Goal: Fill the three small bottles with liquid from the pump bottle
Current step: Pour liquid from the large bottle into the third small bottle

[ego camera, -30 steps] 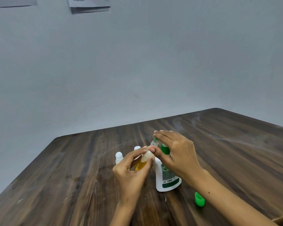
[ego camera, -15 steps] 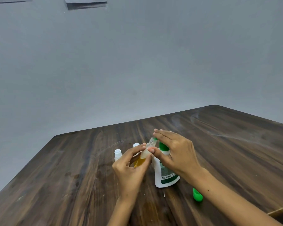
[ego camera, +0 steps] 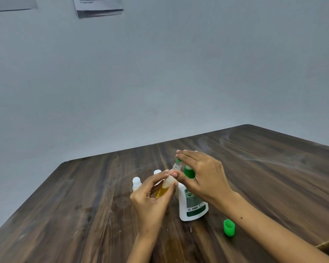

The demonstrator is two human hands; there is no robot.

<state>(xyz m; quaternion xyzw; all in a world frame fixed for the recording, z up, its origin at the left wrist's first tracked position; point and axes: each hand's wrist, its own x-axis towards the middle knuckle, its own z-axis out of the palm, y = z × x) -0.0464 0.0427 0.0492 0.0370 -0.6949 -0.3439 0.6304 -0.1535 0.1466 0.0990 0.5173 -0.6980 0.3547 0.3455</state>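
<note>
The left hand (ego camera: 150,198) has its grip closed around a small clear bottle (ego camera: 164,186), thumb and fingers curled about its lower body. That bottle is tilted, its open neck leaning up and to the right under the green spout of the pump bottle (ego camera: 193,204), and yellow liquid fills its lower part.

The right hand (ego camera: 203,177) lies over the green pump head with the fingers stretched out nearly straight across the top, palm down; its thumb reaches to the left and touches the shoulder of the tilted bottle. This grip is spread rather than curled, pressing on the pump.

The pump bottle is white with a green label and stands upright on the dark wooden surface (ego camera: 84,215), about midway between the left and right edges and nearer the near edge than the far one. Two more small bottles with white caps (ego camera: 136,184) stand upright just behind the left hand, close together; the farther one is mostly hidden by the fingers. A loose green cap (ego camera: 229,227) sits on the surface toward the near right, just beside the right forearm.
</note>
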